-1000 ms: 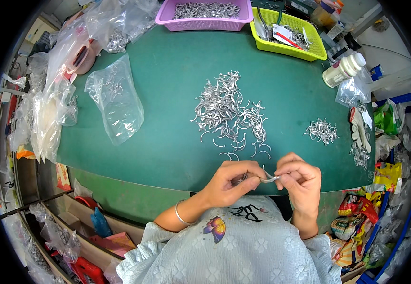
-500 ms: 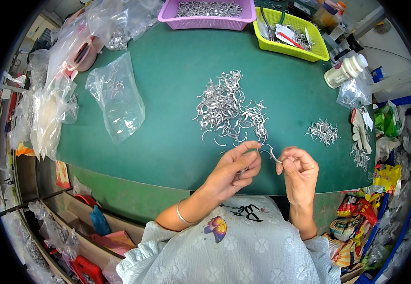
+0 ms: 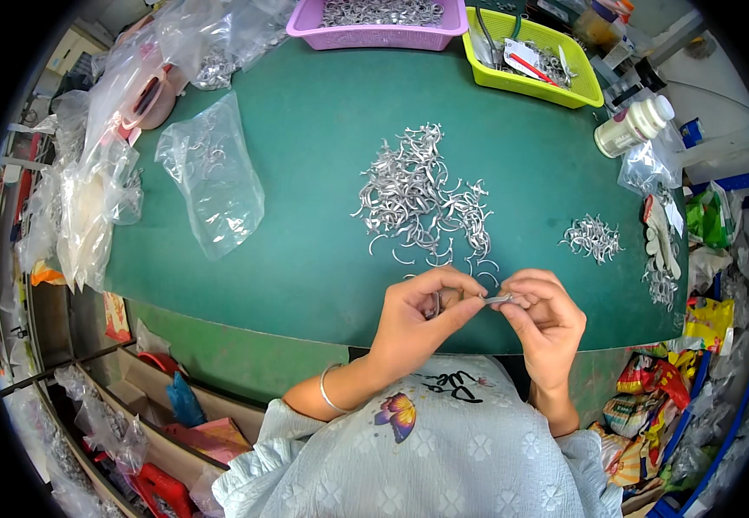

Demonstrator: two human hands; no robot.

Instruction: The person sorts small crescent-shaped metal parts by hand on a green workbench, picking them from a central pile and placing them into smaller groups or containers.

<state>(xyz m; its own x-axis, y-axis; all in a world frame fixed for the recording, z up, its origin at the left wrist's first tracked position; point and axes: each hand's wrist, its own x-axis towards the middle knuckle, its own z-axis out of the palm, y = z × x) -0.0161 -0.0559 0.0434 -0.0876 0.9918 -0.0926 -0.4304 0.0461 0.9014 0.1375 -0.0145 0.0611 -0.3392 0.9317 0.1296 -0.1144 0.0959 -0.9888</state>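
Observation:
Between my two hands, over the near edge of the green table, is a small curved silver metal piece (image 3: pixel 499 299). My left hand (image 3: pixel 418 319) pinches one end between thumb and forefinger. Another silver piece (image 3: pixel 433 305) shows inside its curled fingers. The fingertips of my right hand (image 3: pixel 549 321) close on the other end. Just beyond my hands lies a large heap of similar curved metal pieces (image 3: pixel 409 194), with several strays at its near side. To the right sits a smaller pile of pieces (image 3: pixel 592 238).
A clear plastic bag (image 3: pixel 223 198) lies flat on the green table (image 3: pixel 314 173) at left. At the back stand a purple basket (image 3: pixel 374 36) of metal pieces and a yellow-green basket (image 3: pixel 537 87) with tools. A white bottle (image 3: pixel 633 127) and a glove (image 3: pixel 661 237) lie along the right edge.
My hands have come together, and the left thumb and forefinger now grip the piece too. The piece has turned from slanting to nearly level.

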